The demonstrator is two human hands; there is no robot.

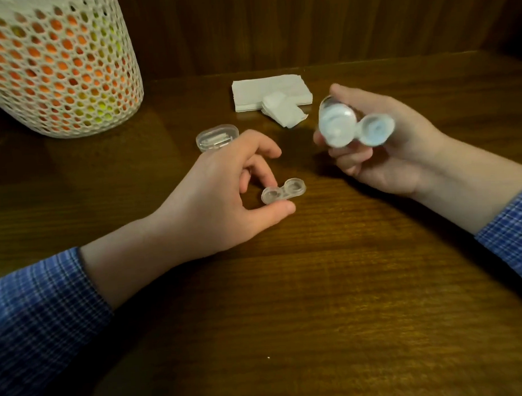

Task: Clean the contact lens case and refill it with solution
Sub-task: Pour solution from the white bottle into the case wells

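A clear two-well contact lens case (283, 191) lies on the wooden table (317, 285) with both wells uncovered. My left hand (223, 193) pinches its left end between thumb and fingers. To the right and a little above the table, my right hand (386, 150) grips a small solution bottle (337, 125). The bottle is tilted with its nozzle toward the camera and its flip cap (376, 131) hangs open. The bottle looks blurred. It is apart from the case, up and to the right.
A clear oval plastic box (216, 137) sits just behind my left hand. Folded white tissues (271, 92) with smaller white pads (283, 110) lie at the back. A tall white mesh container (56, 66) with orange and yellow contents stands at the back left. A wooden wall panel rises behind.
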